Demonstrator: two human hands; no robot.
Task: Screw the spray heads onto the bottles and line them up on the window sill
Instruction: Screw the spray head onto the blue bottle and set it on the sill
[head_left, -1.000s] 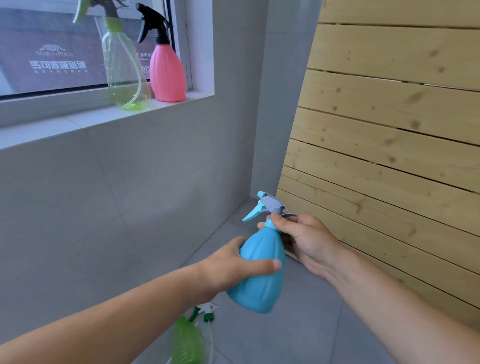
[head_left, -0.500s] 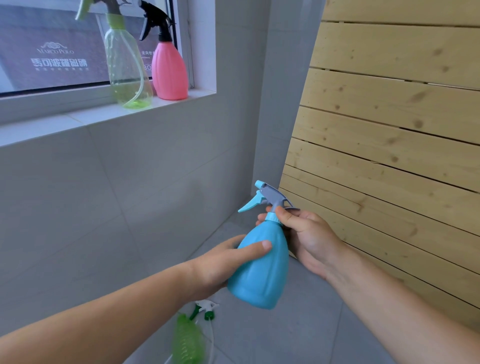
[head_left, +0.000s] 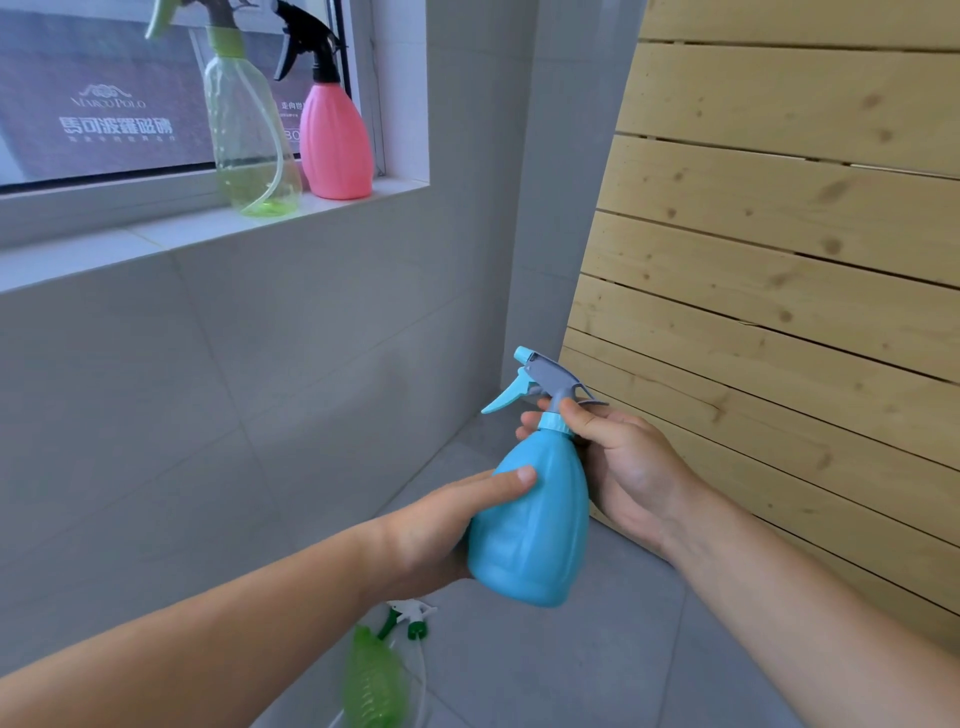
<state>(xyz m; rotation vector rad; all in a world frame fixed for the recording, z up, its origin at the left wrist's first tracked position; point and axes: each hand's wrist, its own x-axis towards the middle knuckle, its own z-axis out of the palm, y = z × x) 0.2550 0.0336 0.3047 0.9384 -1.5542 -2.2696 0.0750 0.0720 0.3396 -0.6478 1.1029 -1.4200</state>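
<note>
- The left hand (head_left: 436, 535) is wrapping around the belly of the blue bottle (head_left: 535, 525), thumb lying across the front, fingers closed on the body; this grip is likely bracing the bottle so it does not turn with the cap.
- The right hand (head_left: 623, 467) is pinching the blue collar at the neck, just under the grey-and-blue spray head (head_left: 545, 382), with thumb and fingers closed on it, a hold suited to twisting the thread tight.
- The bottle is being held in mid-air, tilted slightly, in front of the wooden slat panel (head_left: 779, 260) and well below the window sill (head_left: 156, 239).
- The head is sitting on the neck with the trigger pointing toward the tiled wall; whether the thread is fully seated cannot be told from here.
- On the sill, a clear green bottle (head_left: 249, 140) and a pink bottle (head_left: 335, 145) are standing upright, side by side, both with heads fitted, close to the window's right end; the bare sill to the left of them looks like the place for the next one.
- On the floor (head_left: 597, 649) below the hands, a green ribbed bottle (head_left: 371, 680) is lying near a white-and-green spray head (head_left: 410, 616), apparently still waiting to be assembled.
</note>
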